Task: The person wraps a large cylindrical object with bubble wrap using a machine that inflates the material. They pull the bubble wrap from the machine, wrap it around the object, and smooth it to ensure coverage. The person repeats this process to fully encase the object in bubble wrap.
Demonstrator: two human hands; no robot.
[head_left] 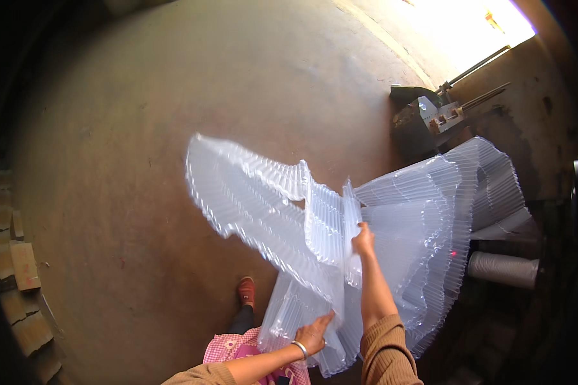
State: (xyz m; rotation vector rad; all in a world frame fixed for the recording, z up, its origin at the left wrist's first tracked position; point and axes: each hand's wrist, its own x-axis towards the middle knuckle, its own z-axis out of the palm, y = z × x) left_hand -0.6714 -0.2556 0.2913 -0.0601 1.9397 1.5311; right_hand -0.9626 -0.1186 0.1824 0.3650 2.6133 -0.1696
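A long run of clear plastic air-column packaging film [390, 240], ribbed and pleated, spreads in loose folds before me. My right hand [363, 239] grips a gathered fold of it near the middle. Lower down, my left hand [312, 335] has its fingertips on the film's edge, and the fingers' far side is partly hidden. A wide loop of the film [250, 197] swings out to the left above the floor, its outer edge blurred. Further folds fan out to the right and hang down by my apron.
A metal machine with rods [436, 115] stands at the upper right, near a bright doorway [477, 29]. A roll of plastic film [503, 269] lies at the right. Stacked cardboard [26, 267] lines the left edge. My shoe [246, 290] is on the bare concrete floor [125, 192].
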